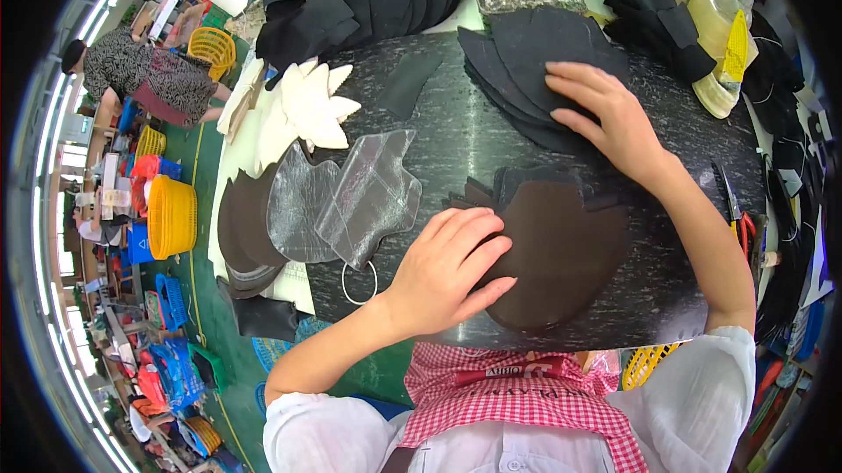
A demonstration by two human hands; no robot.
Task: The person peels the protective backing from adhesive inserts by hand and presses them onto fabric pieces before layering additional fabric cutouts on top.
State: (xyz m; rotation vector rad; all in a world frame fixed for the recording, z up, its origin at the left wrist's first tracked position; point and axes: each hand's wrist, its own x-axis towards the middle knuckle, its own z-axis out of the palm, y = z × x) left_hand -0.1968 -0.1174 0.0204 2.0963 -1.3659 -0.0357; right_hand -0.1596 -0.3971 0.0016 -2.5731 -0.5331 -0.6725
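My left hand (452,271) lies over the left edge of a dark brown cut piece (561,254) with a rounded lower edge, its fingers stretched out and a little apart. Dark, notched edges of other pieces show along the top of the brown one. Farther off, my right hand (610,118) rests on a fanned stack of black cut pieces (535,52), fingers extended and thumb apart. Left of my left hand are a shiny, wrinkled grey piece (373,197), a fan of brown pieces (246,218) and a white ring (360,284).
Cream pointed pieces (311,104) and a large black pile (368,3) occupy the table's far left. At the far right sit more black pieces (653,30) and a yellowish shoe-shaped form (724,43). Scissors (732,201) lie by the right edge. Yellow baskets (171,217) and a person (145,74) are beyond, leftward.
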